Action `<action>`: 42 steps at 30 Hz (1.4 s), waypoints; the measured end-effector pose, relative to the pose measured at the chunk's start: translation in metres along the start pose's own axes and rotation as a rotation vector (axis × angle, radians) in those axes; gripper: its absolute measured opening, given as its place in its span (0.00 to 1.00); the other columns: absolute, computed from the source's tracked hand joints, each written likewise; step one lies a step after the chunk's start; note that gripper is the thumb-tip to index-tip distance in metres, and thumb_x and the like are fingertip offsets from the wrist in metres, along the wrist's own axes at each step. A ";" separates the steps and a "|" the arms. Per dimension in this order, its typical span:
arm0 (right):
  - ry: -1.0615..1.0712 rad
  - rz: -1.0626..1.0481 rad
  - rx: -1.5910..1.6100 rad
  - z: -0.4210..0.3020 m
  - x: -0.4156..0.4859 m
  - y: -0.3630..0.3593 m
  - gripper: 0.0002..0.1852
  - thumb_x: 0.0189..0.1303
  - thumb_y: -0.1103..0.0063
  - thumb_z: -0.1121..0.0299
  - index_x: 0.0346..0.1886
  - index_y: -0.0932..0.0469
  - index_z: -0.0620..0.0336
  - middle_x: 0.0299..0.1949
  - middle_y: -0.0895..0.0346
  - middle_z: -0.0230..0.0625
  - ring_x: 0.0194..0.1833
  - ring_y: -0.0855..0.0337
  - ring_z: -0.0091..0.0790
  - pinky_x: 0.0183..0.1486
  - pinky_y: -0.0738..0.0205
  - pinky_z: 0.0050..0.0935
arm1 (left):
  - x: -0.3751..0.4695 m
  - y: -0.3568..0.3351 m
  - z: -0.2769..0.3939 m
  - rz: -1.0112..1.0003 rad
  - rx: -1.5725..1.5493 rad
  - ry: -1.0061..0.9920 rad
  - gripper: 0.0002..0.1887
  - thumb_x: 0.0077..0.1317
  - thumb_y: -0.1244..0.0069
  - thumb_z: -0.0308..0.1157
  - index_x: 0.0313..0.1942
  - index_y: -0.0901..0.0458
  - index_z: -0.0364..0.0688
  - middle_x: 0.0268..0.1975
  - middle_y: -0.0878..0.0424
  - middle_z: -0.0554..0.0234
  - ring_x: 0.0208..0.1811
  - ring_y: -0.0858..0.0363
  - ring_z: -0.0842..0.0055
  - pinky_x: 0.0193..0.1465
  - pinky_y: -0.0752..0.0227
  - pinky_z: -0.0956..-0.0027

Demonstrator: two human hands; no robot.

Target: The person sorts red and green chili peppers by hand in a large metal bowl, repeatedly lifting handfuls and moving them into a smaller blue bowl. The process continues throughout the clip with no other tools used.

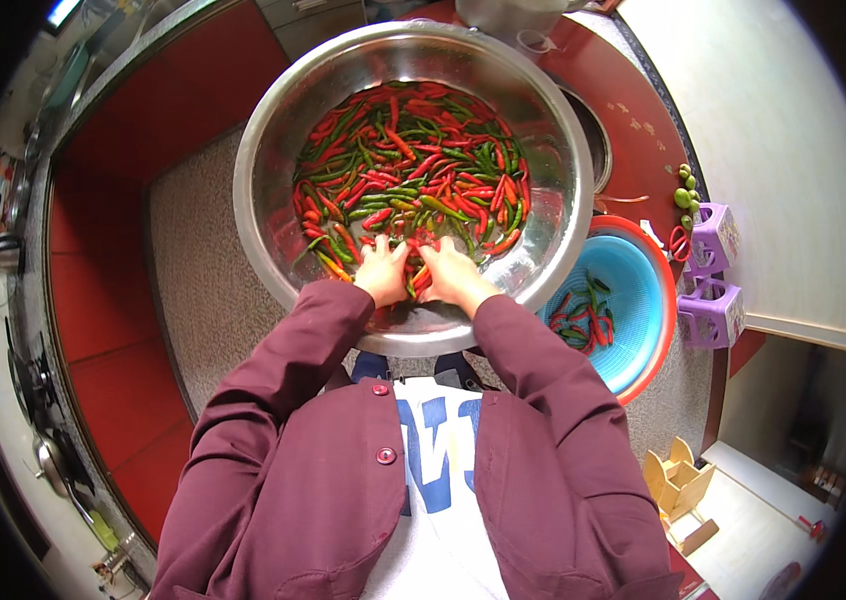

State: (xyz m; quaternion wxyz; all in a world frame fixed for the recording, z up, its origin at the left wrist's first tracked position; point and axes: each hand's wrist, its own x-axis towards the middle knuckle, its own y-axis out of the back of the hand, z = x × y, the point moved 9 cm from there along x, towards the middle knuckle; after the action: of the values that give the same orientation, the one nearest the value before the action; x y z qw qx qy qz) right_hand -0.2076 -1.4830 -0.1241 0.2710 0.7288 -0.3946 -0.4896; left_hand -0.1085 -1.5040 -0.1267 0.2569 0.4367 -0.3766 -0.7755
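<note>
A large stainless steel basin [408, 343] stands before me, with many red and green chili peppers [423, 165] in water. Both hands are inside it, near the rim closest to my body. My left hand [382, 271] and my right hand [454, 274] face each other, thumbs inward, with a bunch of chilies [415, 280] gripped between them. The fingertips are partly hidden among the peppers. To the right, beside the basin, a blue plastic strainer [629, 300] sits inside a red plastic basin [667, 300], holding a smaller batch of red and green chilies [589, 319].
Behind the steel basin is a red tabletop [618, 82] bearing a metal pot [509, 19], green fruits [684, 196] and red-handled scissors [679, 241]. Purple plastic stools [712, 311] stand at right. Red cabinets [104, 322] under a counter line the left side.
</note>
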 end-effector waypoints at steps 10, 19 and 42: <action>-0.196 0.403 0.156 0.053 -0.001 0.071 0.25 0.53 0.37 0.66 0.58 0.24 0.42 0.65 0.37 0.49 0.57 0.27 0.58 0.60 0.29 0.45 | 0.012 0.073 -0.066 0.232 -0.252 0.106 0.18 0.58 0.48 0.29 0.50 0.25 0.39 0.42 0.21 0.46 0.47 0.21 0.54 0.49 0.26 0.57; -0.027 0.150 -0.152 0.028 0.004 0.049 0.18 0.56 0.41 0.65 0.51 0.28 0.48 0.50 0.26 0.51 0.42 0.18 0.53 0.43 0.23 0.47 | 0.012 0.023 -0.030 -0.076 -0.284 -0.001 0.19 0.53 0.43 0.38 0.46 0.22 0.45 0.47 0.21 0.47 0.50 0.21 0.55 0.49 0.26 0.53; -0.113 0.285 0.525 0.047 -0.001 0.050 0.19 0.44 0.28 0.67 0.42 0.21 0.57 0.40 0.23 0.45 0.45 0.20 0.42 0.49 0.26 0.35 | 0.014 0.035 0.003 -0.023 -1.101 -0.090 0.22 0.55 0.41 0.17 0.49 0.27 0.42 0.42 0.24 0.66 0.44 0.25 0.81 0.47 0.27 0.76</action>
State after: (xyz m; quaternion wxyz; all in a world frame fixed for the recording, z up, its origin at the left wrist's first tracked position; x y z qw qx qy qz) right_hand -0.2671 -1.5096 -0.1016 0.1170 0.6826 -0.6206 -0.3678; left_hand -0.1159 -1.5335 -0.1040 0.4226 0.2084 0.0788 -0.8785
